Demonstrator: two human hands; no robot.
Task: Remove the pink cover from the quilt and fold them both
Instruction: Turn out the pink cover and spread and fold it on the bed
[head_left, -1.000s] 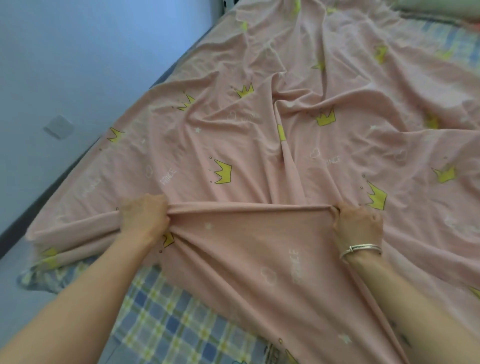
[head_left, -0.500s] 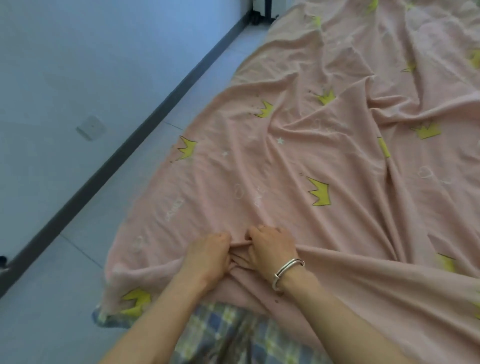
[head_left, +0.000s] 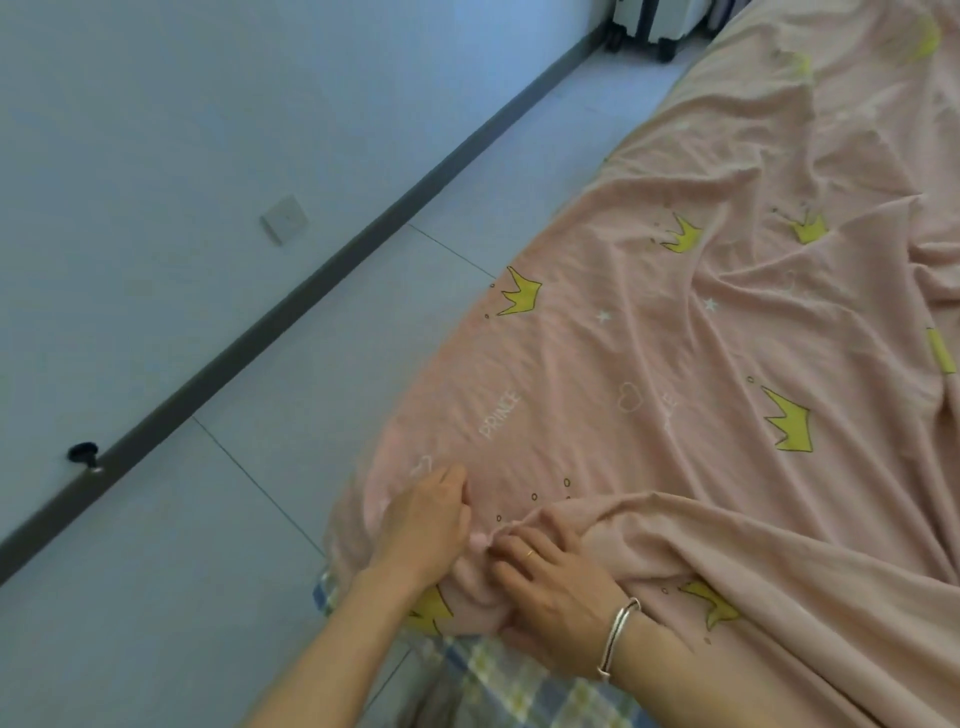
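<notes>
The pink cover (head_left: 701, 364), printed with yellow crowns, small hearts and the word PRINCE, fills the right side of the view. It lies spread and creased, running from the near edge to the far right corner. Its left border curves along the pale tiled floor (head_left: 182, 597), which takes up the near left. Beyond the floor, a light wall (head_left: 156, 156) covers the far left, and a dark skirting board (head_left: 311, 280) runs diagonally between the two.

At the near edge, a strip of blue, yellow and white checked fabric (head_left: 498, 675) shows from under the cover. Whether this is the quilt cannot be told.

Both hands meet at the cover's near left corner. The left hand (head_left: 423, 527) rests knuckles up on the cloth, its fingers curled in and gripping a small fold. Just to its right, the right hand (head_left: 556, 587) holds a bunched ridge of the cover, with the fingers on top and the thumb beneath. From this hand, a thick fold of the cover trails away to the near right.

At the far top, the wheeled base of some luggage (head_left: 649, 26) stands on the floor against the cover's far edge. A square socket plate (head_left: 284, 219) sits low on the wall. A silver bracelet (head_left: 618, 634) circles the right wrist. A dark door stop (head_left: 83, 454) juts out just above the skirting at the near left. A thin ring (head_left: 530, 553) shows on one right finger.
</notes>
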